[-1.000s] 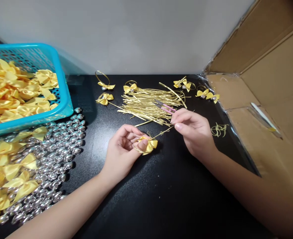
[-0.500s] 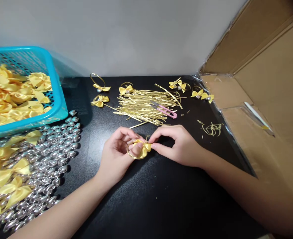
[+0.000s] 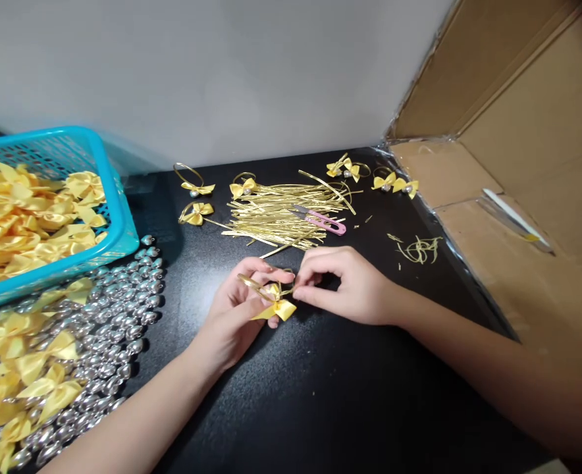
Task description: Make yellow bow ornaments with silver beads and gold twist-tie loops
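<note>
Over the black table, my left hand (image 3: pixel 241 309) is closed on a yellow ribbon bow (image 3: pixel 282 308) that has a gold wire loop (image 3: pixel 252 284) attached. The loop stands up above my left thumb. My right hand (image 3: pixel 343 286) pinches the thin gold wire end (image 3: pixel 288 289) just right of the bow, with thumb and index finger together. Whether a bead sits behind the bow is hidden by my fingers. Beyond my hands lies a pile of gold wire ties (image 3: pixel 266 214), with pink thread snips (image 3: pixel 323 220) resting on it.
At left a blue basket (image 3: pixel 118 217) holds yellow bows, and silver beads (image 3: pixel 108 322) with loose bows (image 3: pixel 56 388) spread before it. Looped bows (image 3: pixel 197 212) lie around the wire pile. Wire scraps (image 3: pixel 419 250) and a white-handled cutter (image 3: pixel 515 217) are at right, near cardboard (image 3: pixel 523 138).
The bow has been turned in my left hand, so its loop now points up and left. My right fingers have shifted slightly left along the wire. The camera view has tilted.
</note>
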{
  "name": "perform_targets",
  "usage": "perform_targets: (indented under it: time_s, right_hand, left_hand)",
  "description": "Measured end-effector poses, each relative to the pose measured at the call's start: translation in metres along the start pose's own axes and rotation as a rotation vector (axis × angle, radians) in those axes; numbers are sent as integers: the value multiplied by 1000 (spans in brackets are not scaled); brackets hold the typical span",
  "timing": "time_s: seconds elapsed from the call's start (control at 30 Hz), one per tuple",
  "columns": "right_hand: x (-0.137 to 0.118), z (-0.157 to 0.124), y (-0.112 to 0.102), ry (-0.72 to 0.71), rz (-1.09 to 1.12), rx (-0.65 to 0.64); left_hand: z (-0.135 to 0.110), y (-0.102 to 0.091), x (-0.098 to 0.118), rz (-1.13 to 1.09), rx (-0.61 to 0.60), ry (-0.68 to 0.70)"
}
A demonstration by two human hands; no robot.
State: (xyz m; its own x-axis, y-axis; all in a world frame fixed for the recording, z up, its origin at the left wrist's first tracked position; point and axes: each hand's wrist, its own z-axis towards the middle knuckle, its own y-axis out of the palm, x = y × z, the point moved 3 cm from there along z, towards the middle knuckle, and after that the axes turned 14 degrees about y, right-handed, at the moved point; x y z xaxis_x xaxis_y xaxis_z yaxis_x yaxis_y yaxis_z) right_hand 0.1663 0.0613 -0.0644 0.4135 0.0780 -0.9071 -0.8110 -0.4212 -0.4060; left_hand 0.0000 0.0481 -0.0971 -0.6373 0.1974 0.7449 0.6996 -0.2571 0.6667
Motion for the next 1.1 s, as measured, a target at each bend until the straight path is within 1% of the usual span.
perform_targets:
  time_s: [0.1,0.23,0.3,0.43,0.53,0.7,0.8,0.87,0.93,0.97,1.0,1.03,1.1]
  right_hand:
    - [-3,2,-13,40,26,-53]
    - [-5,1,-24,162,16,-269]
    - [-6,-1,-30,205,-24,-323]
    - [-11,-3,-44,214,-137,-314]
    - [-12,-5,-53,225,-244,-325]
    - [-14,-8,-68,218,-365,-246]
    - [-15,-11,-73,224,-398,-259]
    - [-13,-11,-69,248,-411,-262]
    - [-9,-9,-57,259,-362,-203]
    - [-7,-7,-49,256,-299,-153]
    - [-6,-6,-39,229,-201,-103]
    - [-4,-4,-28,210,-70,-98]
    - [0,-1,-8,211,211,-185]
  left_hand:
    - [0,-2,0,-52,11,-37]
    - [1,-6,0,-68,19,-38]
    - [1,-7,-1,-76,31,-39]
    - [1,-8,-1,-88,63,-43]
    - [1,-7,0,-76,65,-42]
    - [1,-3,1,-49,32,-33]
    - [0,-3,0,-37,-3,-24]
    - [-1,-3,-1,-25,-35,-19]
    - [-2,-2,-2,-8,-70,-19]
    - [-3,-2,-2,2,-86,-20]
    - [-3,-1,-2,12,-102,-25]
    - [-4,1,-2,22,-118,-32]
    - [-5,3,-2,36,-147,-47]
